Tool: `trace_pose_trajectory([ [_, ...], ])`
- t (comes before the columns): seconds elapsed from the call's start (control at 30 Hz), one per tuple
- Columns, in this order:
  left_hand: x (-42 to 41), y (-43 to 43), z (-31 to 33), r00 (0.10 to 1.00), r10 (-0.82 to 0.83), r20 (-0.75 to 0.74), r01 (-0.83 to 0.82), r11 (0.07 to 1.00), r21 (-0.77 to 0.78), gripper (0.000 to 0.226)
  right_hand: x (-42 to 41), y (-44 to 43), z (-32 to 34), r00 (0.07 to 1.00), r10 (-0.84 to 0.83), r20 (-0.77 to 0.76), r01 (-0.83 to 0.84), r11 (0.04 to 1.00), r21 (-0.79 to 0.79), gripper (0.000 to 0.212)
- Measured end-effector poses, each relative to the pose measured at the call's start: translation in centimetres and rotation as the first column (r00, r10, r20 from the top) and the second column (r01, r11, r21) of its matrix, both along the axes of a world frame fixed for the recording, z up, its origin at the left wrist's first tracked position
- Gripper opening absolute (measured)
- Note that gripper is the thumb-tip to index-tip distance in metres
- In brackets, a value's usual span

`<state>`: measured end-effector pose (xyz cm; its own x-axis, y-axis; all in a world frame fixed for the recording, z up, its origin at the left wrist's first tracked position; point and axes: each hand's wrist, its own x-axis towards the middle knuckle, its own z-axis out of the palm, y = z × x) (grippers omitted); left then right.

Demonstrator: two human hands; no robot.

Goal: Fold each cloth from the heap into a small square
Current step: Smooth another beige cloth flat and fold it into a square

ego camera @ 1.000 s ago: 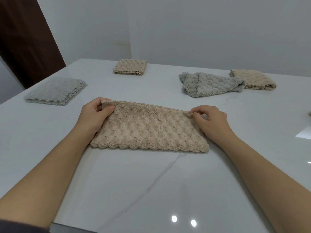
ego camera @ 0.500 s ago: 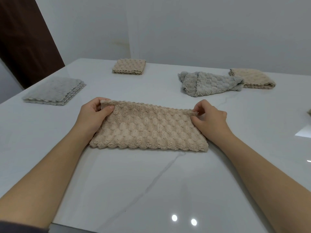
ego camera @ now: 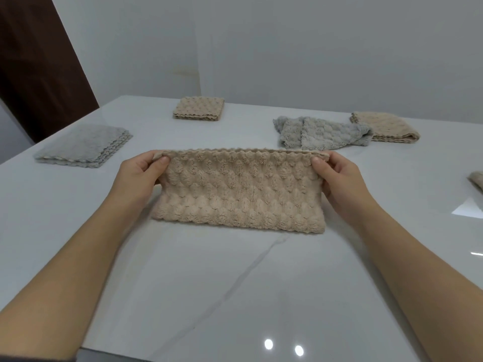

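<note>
Beige cloth (ego camera: 240,194) sits centre of table (ego camera: 235,296), folded to a strip, far edge lifted. Your left hand (ego camera: 138,176) pinches its 10 o'clock corner, right hand (ego camera: 339,181) the 2 o'clock one. Plush, light and floppy, I'd judge: hold the corners, layers may slip. Fingers behind it are hidden. Grey cloth (ego camera: 321,133) at 1 o'clock is crumpled; scrap (ego camera: 477,180) at 3 o'clock is cut off.

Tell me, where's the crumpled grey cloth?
In the head view, the crumpled grey cloth lies on the table, far right, beyond the right hand, its end against a folded beige cloth.
</note>
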<state>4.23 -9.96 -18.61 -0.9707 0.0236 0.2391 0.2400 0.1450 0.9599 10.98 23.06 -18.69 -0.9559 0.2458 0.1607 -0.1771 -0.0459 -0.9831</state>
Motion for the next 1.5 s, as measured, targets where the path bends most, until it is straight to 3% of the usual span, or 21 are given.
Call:
trace_pose_trajectory([
  [0.1,0.8,0.0,1.4,0.998,-0.048,-0.048,0.047,0.999,-0.021,0.022,0.8,-0.4,0.9,0.995,-0.089,-0.055,0.091,0.995,0.047,0.010],
  [0.3,3.6,0.6,4.0,0.998,0.016,-0.058,-0.013,0.998,0.061,0.015,2.8,-1.8,2.7,0.944,-0.262,-0.201,0.296,0.942,0.161,0.012],
  [0.4,5.4,1.2,4.5,0.978,0.174,-0.117,-0.169,0.984,0.049,0.020,4.3,-2.7,3.7,0.905,-0.325,-0.274,0.385,0.900,0.204,0.019],
  [0.5,6.8,1.4,4.3,0.901,0.366,-0.234,-0.391,0.917,-0.072,0.024,5.5,-2.6,4.2,0.881,-0.382,-0.279,0.456,0.844,0.283,0.035],
  [0.57,7.2,1.4,4.1,0.882,0.388,-0.268,-0.440,0.882,-0.170,0.023,5.9,-2.3,4.1,0.890,-0.388,-0.240,0.454,0.808,0.376,0.037],
  [0.67,6.0,1.3,3.2,0.908,0.349,-0.231,-0.415,0.818,-0.398,0.021,4.9,-1.8,3.5,0.911,-0.403,-0.092,0.371,0.698,0.612,0.034],
  [0.77,3.9,2.1,1.4,0.925,0.330,-0.188,-0.371,0.673,-0.640,0.023,2.0,-1.8,1.8,0.898,-0.431,0.084,0.215,0.598,0.772,0.034],
  [0.9,2.4,3.5,0.5,0.924,0.368,-0.099,-0.297,0.532,-0.793,0.044,-0.2,-2.9,0.8,0.851,-0.523,0.053,0.210,0.431,0.878,0.035],
  [0.97,2.4,3.8,0.4,0.928,0.303,-0.216,-0.342,0.467,-0.816,0.056,0.1,-3.8,0.8,0.903,-0.429,0.005,0.155,0.337,0.929,0.043],
  [1.03,3.1,5.1,0.2,0.959,0.077,-0.272,-0.277,0.445,-0.852,0.059,0.8,-5.5,0.5,0.974,-0.217,0.067,-0.015,0.234,0.972,0.051],
  [1.13,4.4,7.9,-0.9,0.976,-0.184,-0.115,-0.037,0.380,-0.924,0.059,1.4,-8.5,-1.0,0.959,0.014,0.285,-0.285,0.102,0.953,0.058],
  [1.23,4.7,8.2,-2.6,0.981,-0.192,0.029,0.086,0.294,-0.952,0.061,0.8,-8.7,-2.2,0.939,0.011,0.344,-0.344,0.068,0.936,0.059],
  [1.5,5.8,4.7,-3.1,0.997,-0.030,0.068,0.074,0.276,-0.958,0.065,-0.2,-3.7,-1.8,0.930,-0.142,0.338,-0.332,0.064,0.941,0.061],
])
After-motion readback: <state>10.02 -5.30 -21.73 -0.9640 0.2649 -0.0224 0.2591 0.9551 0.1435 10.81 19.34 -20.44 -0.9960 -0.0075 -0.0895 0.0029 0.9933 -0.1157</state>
